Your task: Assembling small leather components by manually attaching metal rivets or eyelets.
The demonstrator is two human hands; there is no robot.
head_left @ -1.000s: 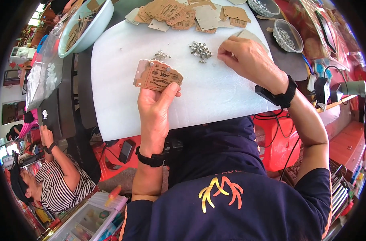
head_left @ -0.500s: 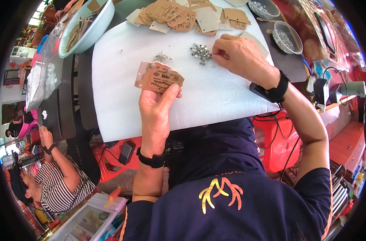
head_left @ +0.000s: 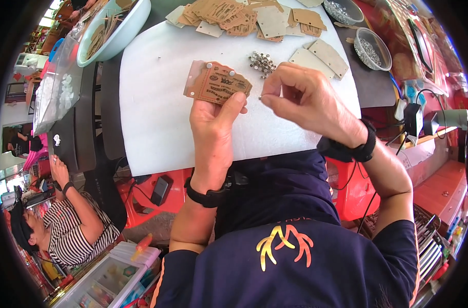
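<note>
Left hand (head_left: 216,120) grips a brown printed card (head_left: 219,84), thumb on top and fingers beneath; the card lies left of the stud pile (head_left: 261,62) (landmark), on its near side. Small round studs (head_left: 209,65) show at the card's upper edge and lower left corner, a paler strip (head_left: 194,74) along its left side. Change over the last half second: card shifts up and rightward, and the small clear cluster left of the pile is now hidden. Beyond the pile, a loose heap of cards (head_left: 208,11) covers the far edge of the white sheet (head_left: 152,108). Right hand (head_left: 308,100) is narrowed to a pinch on the pile's near right side, fingertips just beside the card, not touching. Change: they have left the pile's edge. A tiny bit (head_left: 260,97) seems held at the tips; too small to identify. Judgement: picking from the pile looks finished for this piece; attention moves to the card. Right of the pile, grey cards (head_left: 326,56) overlap, now more exposed. Farther right, a clear bowl (head_left: 383,66) holds silvery pieces (head_left: 366,51).
</note>
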